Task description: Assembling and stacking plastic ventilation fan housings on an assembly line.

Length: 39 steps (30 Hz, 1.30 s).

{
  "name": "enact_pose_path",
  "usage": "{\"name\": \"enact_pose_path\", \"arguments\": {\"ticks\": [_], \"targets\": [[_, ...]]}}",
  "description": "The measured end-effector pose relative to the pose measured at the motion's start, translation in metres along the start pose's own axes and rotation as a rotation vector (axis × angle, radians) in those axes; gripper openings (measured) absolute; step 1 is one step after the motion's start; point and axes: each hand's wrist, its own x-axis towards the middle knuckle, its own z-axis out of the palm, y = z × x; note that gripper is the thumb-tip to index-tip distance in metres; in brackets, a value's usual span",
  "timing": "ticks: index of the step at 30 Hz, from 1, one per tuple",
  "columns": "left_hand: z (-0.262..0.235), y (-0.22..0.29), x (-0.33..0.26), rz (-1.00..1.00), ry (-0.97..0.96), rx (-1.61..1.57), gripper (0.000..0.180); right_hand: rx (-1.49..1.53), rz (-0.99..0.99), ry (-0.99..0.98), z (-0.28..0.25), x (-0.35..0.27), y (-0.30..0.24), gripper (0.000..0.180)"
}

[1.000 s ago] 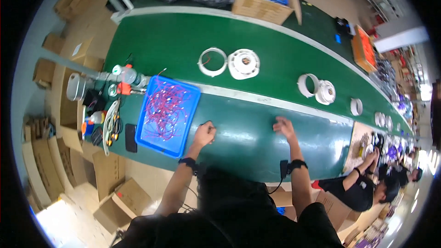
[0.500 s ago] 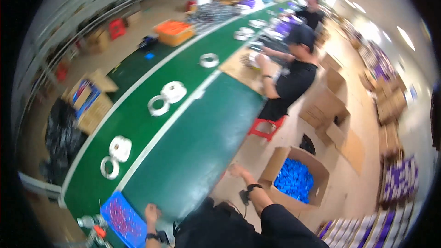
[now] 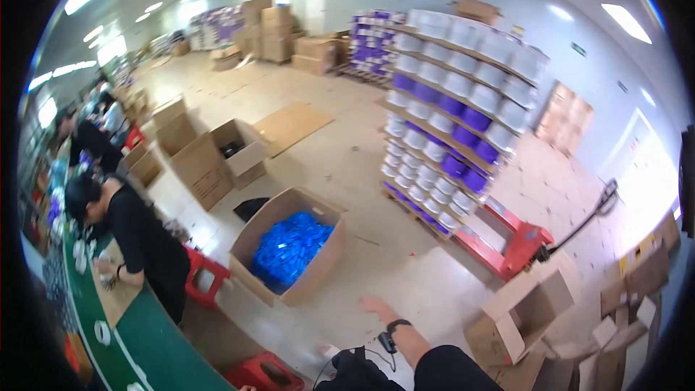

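My right hand [image 3: 378, 308] reaches forward over the floor with its fingers stretched out and nothing in it. A dark strap with a small device on a cable is round that wrist. Nearest to the hand stands an uncovered cardboard box [image 3: 323, 273], holding a heap of small blue pieces [image 3: 291, 247] whose kind is too small to tell. A sliver of skin, probably my left hand [image 3: 248, 388], shows at the lower edge beside a red stool [image 3: 269, 372]; its fingers are hidden.
A co-worker [image 3: 148, 242] in black bends over the green work table [image 3: 170, 351] at left. Tall pallet stacks of white and purple tubs [image 3: 456, 87] stand ahead right, beside a red pallet jack [image 3: 525, 248]. An open carton [image 3: 499, 329] stands at lower right.
My view has swung right, from the green table and conveyor to the floor and stacked pallet. The left hand has nearly left the picture; the right is still stretched forward.
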Motion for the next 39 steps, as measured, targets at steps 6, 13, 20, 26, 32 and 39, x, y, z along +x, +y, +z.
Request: {"name": "enact_pose_path", "arguments": {"ticks": [6, 13, 20, 26, 32, 39], "targets": [[0.0, 0.091, 0.077, 0.296, -0.011, -0.129, 0.02, 0.373, 0.26, -0.018, 0.023, -0.191, 0.111, 0.022], [0.129, 0.115, 0.056, 0.118, -0.344, -0.348, 0.016, 0.897, 0.782, -0.336, 0.095, -0.362, 0.187, 0.029], [0.181, 0.177, 0.058, 0.494, -0.467, 0.014, 0.018, 0.65, 0.505, -0.14, 0.021, -0.299, 0.207, 0.038], [0.261, 0.261, 0.065, 0.793, -0.543, 0.375, 0.02, 0.661, 0.183, 0.065, -0.105, -0.232, 0.24, 0.033], [0.32, 0.292, 0.065, 0.999, -0.622, 0.761, 0.023, 0.974, 0.147, 0.288, -0.182, -0.246, 0.312, 0.031], [0.427, 0.532, 0.043, 1.108, -0.037, 0.588, 0.024, 0.95, -0.035, 0.495, -0.327, -0.217, 0.368, 0.028]]}}
